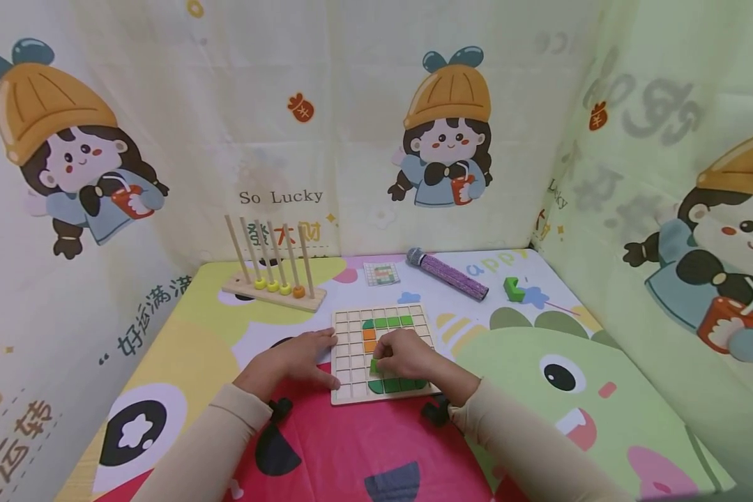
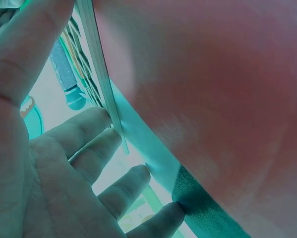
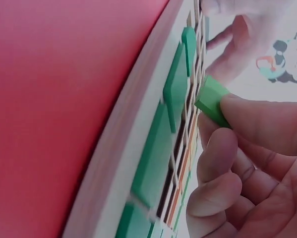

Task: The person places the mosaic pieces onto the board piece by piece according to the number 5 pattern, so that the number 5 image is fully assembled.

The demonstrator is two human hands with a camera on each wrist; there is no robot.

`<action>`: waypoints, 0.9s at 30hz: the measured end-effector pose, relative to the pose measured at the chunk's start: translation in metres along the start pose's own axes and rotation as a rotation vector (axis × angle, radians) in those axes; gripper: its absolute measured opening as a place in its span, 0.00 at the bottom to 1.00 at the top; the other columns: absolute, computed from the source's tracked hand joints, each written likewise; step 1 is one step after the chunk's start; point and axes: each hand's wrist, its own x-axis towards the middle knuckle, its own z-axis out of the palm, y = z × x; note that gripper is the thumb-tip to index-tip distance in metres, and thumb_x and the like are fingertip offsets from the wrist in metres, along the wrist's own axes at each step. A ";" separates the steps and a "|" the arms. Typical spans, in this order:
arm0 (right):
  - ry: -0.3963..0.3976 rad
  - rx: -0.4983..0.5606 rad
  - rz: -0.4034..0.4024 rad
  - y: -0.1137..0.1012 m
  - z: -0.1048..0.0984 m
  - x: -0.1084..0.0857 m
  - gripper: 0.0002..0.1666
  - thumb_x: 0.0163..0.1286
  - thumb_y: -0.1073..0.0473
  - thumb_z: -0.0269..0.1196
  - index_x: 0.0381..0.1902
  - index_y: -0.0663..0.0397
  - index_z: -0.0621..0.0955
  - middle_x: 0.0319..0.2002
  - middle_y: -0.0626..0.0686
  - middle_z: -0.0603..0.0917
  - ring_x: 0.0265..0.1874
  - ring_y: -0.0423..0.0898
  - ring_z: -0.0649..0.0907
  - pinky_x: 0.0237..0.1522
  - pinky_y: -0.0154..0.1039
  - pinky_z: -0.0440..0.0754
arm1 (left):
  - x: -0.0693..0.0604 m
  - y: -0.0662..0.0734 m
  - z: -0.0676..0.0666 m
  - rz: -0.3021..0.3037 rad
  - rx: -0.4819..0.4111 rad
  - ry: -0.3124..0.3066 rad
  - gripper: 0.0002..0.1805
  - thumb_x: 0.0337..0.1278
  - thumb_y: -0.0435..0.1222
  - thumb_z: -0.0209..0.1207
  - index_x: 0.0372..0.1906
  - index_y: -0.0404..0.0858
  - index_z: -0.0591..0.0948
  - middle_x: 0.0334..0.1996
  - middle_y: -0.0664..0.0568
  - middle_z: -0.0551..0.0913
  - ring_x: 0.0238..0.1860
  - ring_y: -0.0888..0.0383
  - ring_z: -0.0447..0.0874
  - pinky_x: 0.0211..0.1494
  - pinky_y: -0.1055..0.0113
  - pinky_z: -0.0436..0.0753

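Note:
A wooden grid board (image 1: pixel 345 359) lies on the patterned cloth. My left hand (image 1: pixel 295 357) rests against its left edge, fingers extended and thumb apart near the lower corner. Over the board's middle, my right hand (image 1: pixel 408 355) pinches a light green block (image 3: pixel 212 99) between thumb and fingers. That block is just above the grid or touching it; I cannot tell which. Light green pieces (image 1: pixel 393 321) line an upper row beside a teal rounded corner piece (image 1: pixel 368 324). Below it sit orange squares (image 1: pixel 369 340). Dark green pieces (image 1: pixel 398 385) fill part of the bottom row.
Behind the board to the left stands a wooden peg rack (image 1: pixel 282 296) with yellow and orange beads. A small pattern card (image 1: pixel 381 274) lies at the back, near a purple microphone (image 1: pixel 448 272). Farther right is a green L-shaped block (image 1: pixel 513 289). Printed curtains surround the table.

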 end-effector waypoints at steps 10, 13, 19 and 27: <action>-0.028 -0.084 -0.002 -0.007 0.007 0.001 0.04 0.64 0.66 0.69 0.32 0.51 0.88 0.28 0.44 0.87 0.30 0.40 0.80 0.36 0.38 0.81 | 0.000 0.004 -0.001 0.013 0.007 0.006 0.56 0.46 0.58 0.76 0.78 0.40 0.68 0.81 0.45 0.61 0.80 0.43 0.59 0.77 0.46 0.70; -0.027 -0.119 0.000 -0.008 0.008 0.001 0.04 0.65 0.65 0.70 0.32 0.52 0.89 0.30 0.45 0.88 0.31 0.39 0.81 0.37 0.38 0.82 | -0.001 0.005 -0.002 0.010 0.004 0.003 0.56 0.45 0.58 0.77 0.78 0.39 0.68 0.81 0.45 0.62 0.80 0.43 0.59 0.77 0.46 0.70; -0.010 -0.185 0.009 -0.012 0.011 0.001 0.06 0.63 0.67 0.70 0.29 0.50 0.88 0.27 0.43 0.86 0.29 0.38 0.79 0.35 0.36 0.80 | 0.000 0.004 -0.001 -0.001 0.011 0.006 0.55 0.46 0.59 0.76 0.79 0.42 0.68 0.81 0.47 0.61 0.81 0.44 0.59 0.77 0.48 0.70; 0.002 -0.240 0.027 -0.017 0.012 0.001 0.08 0.62 0.67 0.70 0.27 0.48 0.87 0.26 0.42 0.85 0.29 0.39 0.79 0.33 0.36 0.80 | 0.002 0.003 0.000 0.008 0.012 0.010 0.55 0.47 0.58 0.76 0.78 0.40 0.68 0.81 0.46 0.62 0.80 0.44 0.59 0.77 0.48 0.70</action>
